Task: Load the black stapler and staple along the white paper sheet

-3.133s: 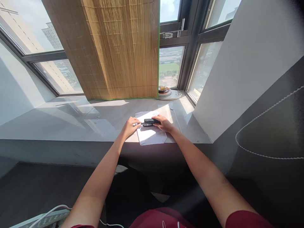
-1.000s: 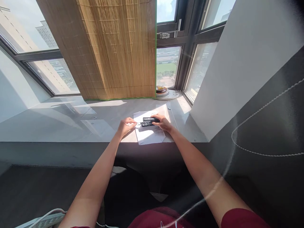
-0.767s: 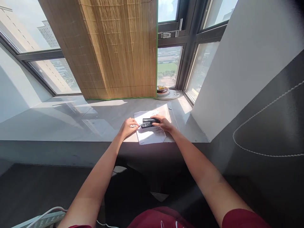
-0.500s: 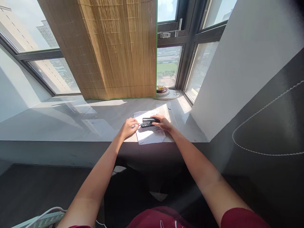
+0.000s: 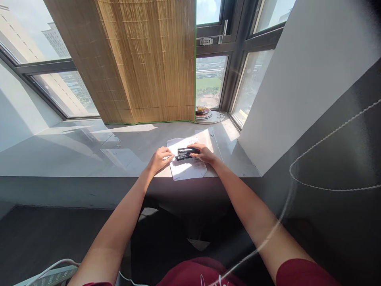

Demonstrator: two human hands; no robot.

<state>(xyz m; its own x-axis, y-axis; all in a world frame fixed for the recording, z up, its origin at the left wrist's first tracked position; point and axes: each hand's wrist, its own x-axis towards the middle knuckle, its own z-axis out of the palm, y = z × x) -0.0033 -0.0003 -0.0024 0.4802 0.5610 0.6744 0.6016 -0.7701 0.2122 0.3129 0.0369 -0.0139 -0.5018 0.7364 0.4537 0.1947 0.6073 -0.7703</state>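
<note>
right fingers (image 5: pixel 195 145) hide part of the stapler (image 5: pixel 184 151); blind (image 5: pixel 149 59) cropped above

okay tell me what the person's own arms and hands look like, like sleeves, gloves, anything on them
The left hand and right hand are ungloved, and no watch or bracelet shows on either wrist. The forearms are uncovered. Short, dark red sleeves show at the picture's bottom, matching the shirt, which has white markings.
</note>
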